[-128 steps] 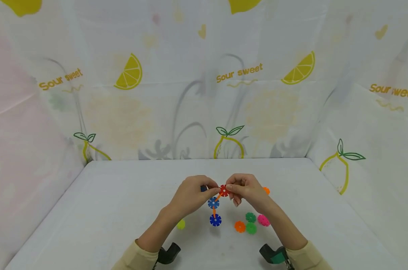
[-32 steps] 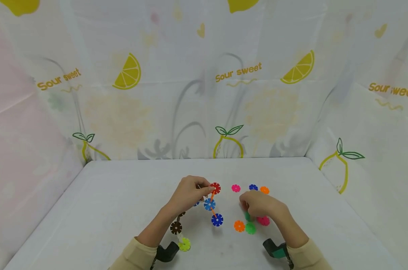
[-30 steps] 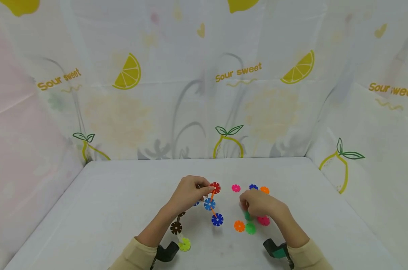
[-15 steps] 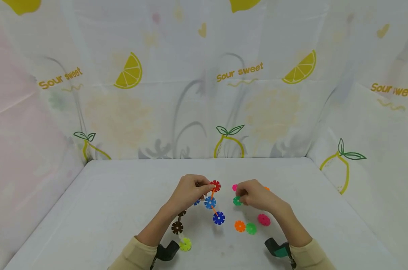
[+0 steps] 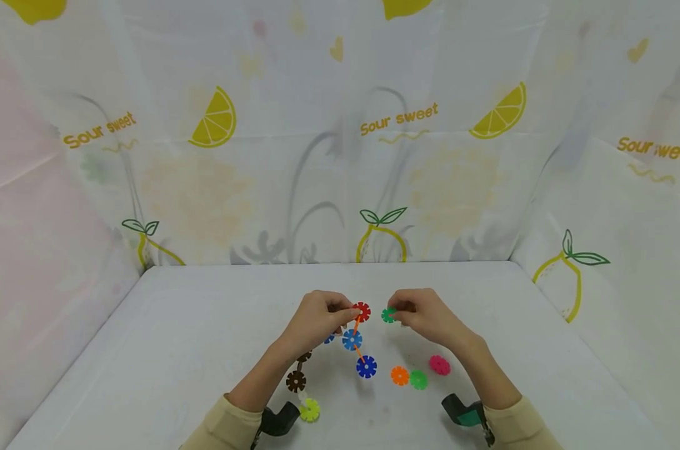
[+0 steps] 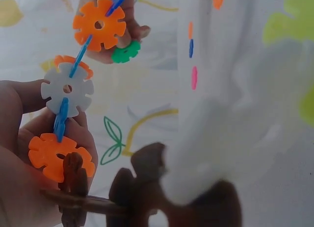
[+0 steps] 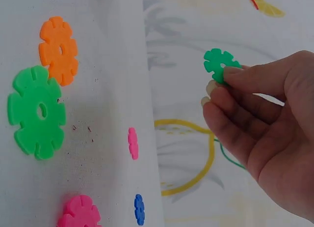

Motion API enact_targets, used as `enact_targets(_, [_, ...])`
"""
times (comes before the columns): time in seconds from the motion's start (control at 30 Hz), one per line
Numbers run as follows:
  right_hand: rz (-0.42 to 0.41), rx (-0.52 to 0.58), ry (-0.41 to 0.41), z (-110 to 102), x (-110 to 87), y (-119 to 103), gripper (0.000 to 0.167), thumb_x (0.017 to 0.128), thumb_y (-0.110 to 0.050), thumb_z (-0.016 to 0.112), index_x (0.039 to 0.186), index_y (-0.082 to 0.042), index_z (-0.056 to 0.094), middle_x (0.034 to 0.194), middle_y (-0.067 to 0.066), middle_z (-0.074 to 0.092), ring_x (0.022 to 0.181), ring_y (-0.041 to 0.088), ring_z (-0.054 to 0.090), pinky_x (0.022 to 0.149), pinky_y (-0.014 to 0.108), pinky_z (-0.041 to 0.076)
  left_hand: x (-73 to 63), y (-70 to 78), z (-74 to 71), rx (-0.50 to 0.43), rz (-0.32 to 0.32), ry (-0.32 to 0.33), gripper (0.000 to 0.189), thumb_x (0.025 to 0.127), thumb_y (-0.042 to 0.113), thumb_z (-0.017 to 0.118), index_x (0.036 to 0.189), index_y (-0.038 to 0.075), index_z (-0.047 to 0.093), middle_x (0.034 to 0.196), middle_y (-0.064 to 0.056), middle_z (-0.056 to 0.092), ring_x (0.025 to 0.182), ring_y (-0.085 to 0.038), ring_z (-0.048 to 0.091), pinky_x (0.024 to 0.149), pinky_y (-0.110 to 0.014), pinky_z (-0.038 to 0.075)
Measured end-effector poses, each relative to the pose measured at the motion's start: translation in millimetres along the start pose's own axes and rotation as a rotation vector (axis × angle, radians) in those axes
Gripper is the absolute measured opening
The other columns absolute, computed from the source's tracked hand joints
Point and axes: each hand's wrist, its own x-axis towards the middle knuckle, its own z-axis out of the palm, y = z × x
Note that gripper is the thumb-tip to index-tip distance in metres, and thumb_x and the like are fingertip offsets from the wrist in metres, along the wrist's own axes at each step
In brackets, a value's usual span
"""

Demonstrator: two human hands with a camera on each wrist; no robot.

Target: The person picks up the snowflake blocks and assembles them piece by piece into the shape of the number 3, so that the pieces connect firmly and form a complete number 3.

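My left hand (image 5: 320, 319) pinches a red snowflake disc (image 5: 364, 310) belonging to a linked chain of notched plastic discs. From it hang a light blue disc (image 5: 352, 340) and a dark blue disc (image 5: 366, 367), joined by orange discs seen edge-on. Another stretch, with a brown disc (image 5: 295, 381) and a yellow-green disc (image 5: 310, 410), hangs below the left wrist. In the left wrist view the chain also has a white disc (image 6: 81, 92) and an orange disc (image 6: 88, 33). My right hand (image 5: 427, 315) pinches a green snowflake disc (image 5: 387, 315), just right of the red one and apart from it.
On the white table (image 5: 205, 350) lie a loose orange disc (image 5: 399, 376), a light green disc (image 5: 419, 380) and a pink disc (image 5: 440, 365). Farther back, another pink disc (image 7: 133, 143) and a blue disc (image 7: 140, 210) show in the right wrist view. A printed curtain stands behind.
My right hand, earlier with the left at the red disc, went down to the loose pieces, picked up the green disc and raised it up and left. The left hand stays nearly still.
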Motion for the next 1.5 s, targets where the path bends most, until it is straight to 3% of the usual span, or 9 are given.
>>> enact_targets(0.2, [-0.061,0.090,0.028,-3,-1.9,-10,0.015,0.092,-0.005,0.067,0.103,-0.013,0.073,0.093,0.002,0.072,0.079,0.026,0.067,0.071,0.024,0.057,-1.2,3.0,-2.1,0.007,-0.009,-0.003,0.015,0.092,0.025,0.070,0.088,0.012,0.076,0.076,-0.001,0.069,0.061,-0.015,0.061,0.060,-0.031,0.054])
enact_targets(0.43, [-0.178,0.128,0.103,-2,-4.5,-20,0.019,0.092,0.000,0.066,0.104,-0.011,0.075,0.092,0.003,0.072,0.080,0.023,0.069,0.074,0.023,0.058,-1.5,4.2,-3.9,0.011,-0.005,-0.004,0.015,0.092,0.026,0.070,0.087,0.013,0.076,0.075,0.000,0.069,0.061,-0.016,0.061,0.059,-0.032,0.053])
enact_targets(0.97, [-0.340,-0.043,0.238,5,-3.7,-31,0.022,0.085,0.008,0.071,0.098,-0.010,0.074,0.088,-0.003,0.069,0.082,0.007,0.067,0.075,0.022,0.059,-2.1,5.9,-2.8,-0.005,-0.010,-0.020,0.017,0.092,0.026,0.070,0.084,0.011,0.076,0.070,-0.001,0.067,0.061,-0.014,0.061,0.057,-0.031,0.052])
enact_targets(1.23, [-0.454,-0.110,0.303,10,-4.1,-34,0.023,0.081,0.013,0.072,0.090,-0.008,0.075,0.080,-0.003,0.065,0.075,0.008,0.062,0.069,0.019,0.056,-0.6,4.1,0.0,-0.001,-0.001,-0.030,0.018,0.092,0.025,0.070,0.083,0.011,0.076,0.067,0.001,0.066,0.058,-0.013,0.061,0.055,-0.031,0.052])
enact_targets(1.5, [-0.523,-0.175,0.360,17,-2.9,-37,0.024,0.078,0.016,0.072,0.084,-0.007,0.074,0.075,-0.003,0.060,0.069,0.008,0.060,0.066,0.014,0.054,-1.2,4.7,-0.9,-0.042,-0.035,-0.025,0.016,0.091,0.022,0.071,0.081,0.010,0.075,0.065,0.000,0.064,0.058,-0.013,0.059,0.057,-0.030,0.054])
